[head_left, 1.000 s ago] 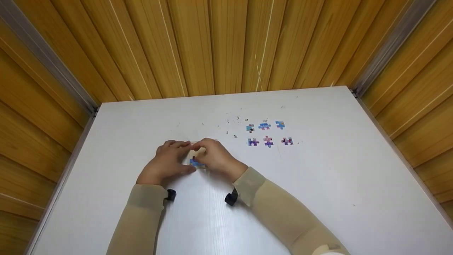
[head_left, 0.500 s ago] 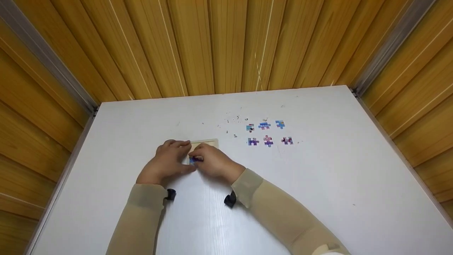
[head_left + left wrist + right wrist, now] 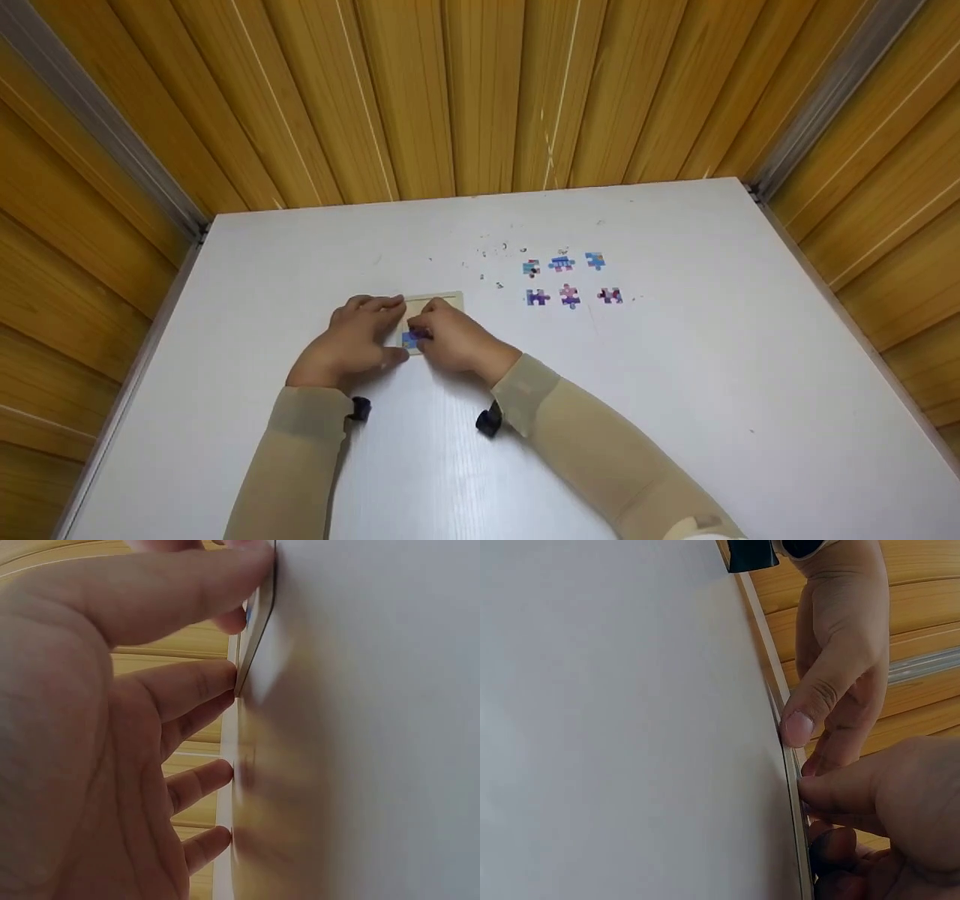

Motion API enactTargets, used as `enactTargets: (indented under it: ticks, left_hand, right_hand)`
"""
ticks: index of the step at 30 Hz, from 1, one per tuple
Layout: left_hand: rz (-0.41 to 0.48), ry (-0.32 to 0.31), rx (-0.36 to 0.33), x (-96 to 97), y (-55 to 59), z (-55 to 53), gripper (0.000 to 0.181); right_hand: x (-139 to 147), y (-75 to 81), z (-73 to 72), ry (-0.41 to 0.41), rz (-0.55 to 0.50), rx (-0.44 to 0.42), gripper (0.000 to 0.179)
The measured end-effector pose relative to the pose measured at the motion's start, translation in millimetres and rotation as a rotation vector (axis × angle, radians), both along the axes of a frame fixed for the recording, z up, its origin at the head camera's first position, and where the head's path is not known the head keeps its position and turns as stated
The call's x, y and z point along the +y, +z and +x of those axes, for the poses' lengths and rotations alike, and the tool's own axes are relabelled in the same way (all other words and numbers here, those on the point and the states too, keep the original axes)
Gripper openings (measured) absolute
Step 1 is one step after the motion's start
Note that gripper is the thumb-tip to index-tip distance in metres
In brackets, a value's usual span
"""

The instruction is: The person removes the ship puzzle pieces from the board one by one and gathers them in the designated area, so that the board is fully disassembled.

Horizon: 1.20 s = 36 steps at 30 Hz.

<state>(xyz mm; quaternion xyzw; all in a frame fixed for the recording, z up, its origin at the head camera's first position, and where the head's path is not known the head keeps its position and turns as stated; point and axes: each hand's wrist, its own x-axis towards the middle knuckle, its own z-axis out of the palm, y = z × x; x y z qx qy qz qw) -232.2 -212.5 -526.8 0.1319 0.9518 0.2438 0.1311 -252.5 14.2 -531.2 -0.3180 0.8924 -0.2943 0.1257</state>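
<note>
A small light wooden puzzle tray (image 3: 458,300) lies on the table in the head view, partly hidden by both hands. My left hand (image 3: 352,339) holds its left side, thumb at the near corner and index finger at the far one; the other fingers touch the tabletop. With thumb and fingers, my right hand (image 3: 459,337) pinches a dark purple jigsaw piece (image 3: 417,331) low over the tray's left part. Blue jigsaw piecework (image 3: 409,340) shows in the near left corner. In the right wrist view the left thumb (image 3: 799,729) presses the tray's edge.
Several loose jigsaw pieces lie in two rows right of the tray, among them a pink one (image 3: 569,295) and a blue one (image 3: 595,260). Small dark specks (image 3: 504,247) dot the white table (image 3: 675,360). Wood-panelled walls (image 3: 480,97) enclose it.
My right fingers have drawn back from the tray's far edge toward its near left part, uncovering the far rim. The held piece now looks flatter than half a second ago. My left hand stays.
</note>
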Motion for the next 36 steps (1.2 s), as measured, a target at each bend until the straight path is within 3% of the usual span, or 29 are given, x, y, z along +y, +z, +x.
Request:
enactTargets:
  ticks: [24,36]
  left_hand:
    - [-0.03,-0.035,0.039,-0.8,-0.3,-1.3,0.081]
    - [-0.035,-0.06,0.052,-2.1,-0.6,-1.0,0.077]
  right_hand:
    - [0.6,-3.9,-2.9,-0.052,-0.07,-0.064,0.038]
    - [0.7,-1.2,-3.9,-0.034,-0.079,-0.059,0.043]
